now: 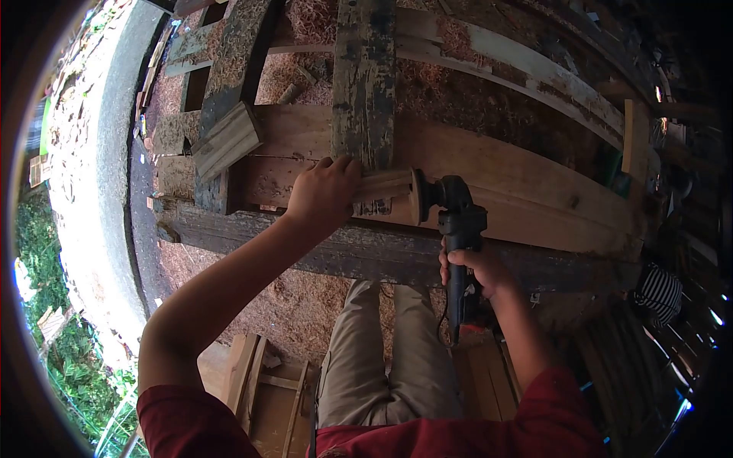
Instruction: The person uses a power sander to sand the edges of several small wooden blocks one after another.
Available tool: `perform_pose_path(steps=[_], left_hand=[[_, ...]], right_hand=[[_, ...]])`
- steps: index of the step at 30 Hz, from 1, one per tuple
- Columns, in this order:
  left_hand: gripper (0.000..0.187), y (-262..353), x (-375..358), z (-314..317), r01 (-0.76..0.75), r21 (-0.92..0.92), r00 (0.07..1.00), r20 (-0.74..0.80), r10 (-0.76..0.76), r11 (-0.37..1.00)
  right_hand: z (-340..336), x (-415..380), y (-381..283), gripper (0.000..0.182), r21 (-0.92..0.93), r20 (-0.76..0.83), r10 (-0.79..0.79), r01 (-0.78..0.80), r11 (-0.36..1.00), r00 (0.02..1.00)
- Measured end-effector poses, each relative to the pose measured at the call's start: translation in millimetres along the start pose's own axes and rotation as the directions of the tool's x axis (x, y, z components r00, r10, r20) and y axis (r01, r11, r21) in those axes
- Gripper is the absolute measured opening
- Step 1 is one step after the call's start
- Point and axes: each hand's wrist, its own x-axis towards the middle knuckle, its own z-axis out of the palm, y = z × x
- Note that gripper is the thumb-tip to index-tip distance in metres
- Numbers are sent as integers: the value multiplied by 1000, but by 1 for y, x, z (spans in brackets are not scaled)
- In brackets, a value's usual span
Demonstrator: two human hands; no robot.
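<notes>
My right hand (477,267) is wrapped round the body of a black angle grinder (463,229). The grinder's round disc (418,197) stands on edge, facing left, against the right end of a short wooden piece (385,184). With closed fingers, my left hand (328,191) grips the other end of that piece. Beneath it lies a dark weathered board (363,91) with peeling paint, running away from me across the bench. Whether the disc is spinning cannot be made out.
A loose wood block (227,142) rests on the left boards. A long dark beam (343,250) forms the near edge of the bench. Wide planks (519,172) extend right. Wood shavings (282,309) cover the ground, and a wooden frame (279,382) lies near my legs.
</notes>
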Motion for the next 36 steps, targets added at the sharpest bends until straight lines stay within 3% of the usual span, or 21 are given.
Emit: perform_pose_path(steps=[36], left_hand=[[59, 0, -1, -1, -26, 4, 999, -27, 26, 1000]], right_hand=[[2, 1, -9, 37, -13, 13, -10, 10, 1000, 1000]])
